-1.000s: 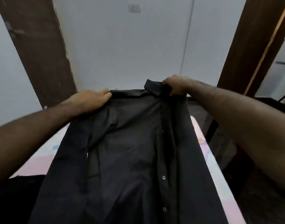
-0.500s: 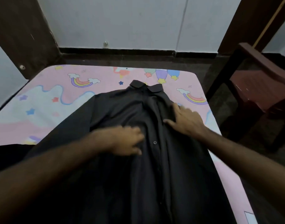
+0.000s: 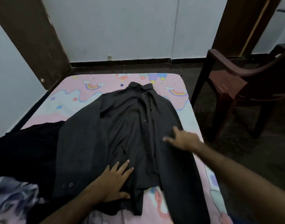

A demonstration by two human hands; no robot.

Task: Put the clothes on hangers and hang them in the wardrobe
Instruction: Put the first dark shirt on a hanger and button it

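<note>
Pink rainbow-print bedsheet (image 3: 70,101) carries a black button-front shirt (image 3: 127,135), spread for a hanger; left hand (image 3: 113,183) presses flat, right hand (image 3: 183,140) open beside, grip holding nothing.

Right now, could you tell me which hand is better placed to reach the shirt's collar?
Right, probably: the right hand lies higher on the black shirt, nearer the collar; the left hand presses near the hem.

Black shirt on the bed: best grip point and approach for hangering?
Probably the collar of the black shirt: it lies flat, front up, collar at the far end and exposed. Come from above at the far end, pinching both shoulders beside it.
</note>
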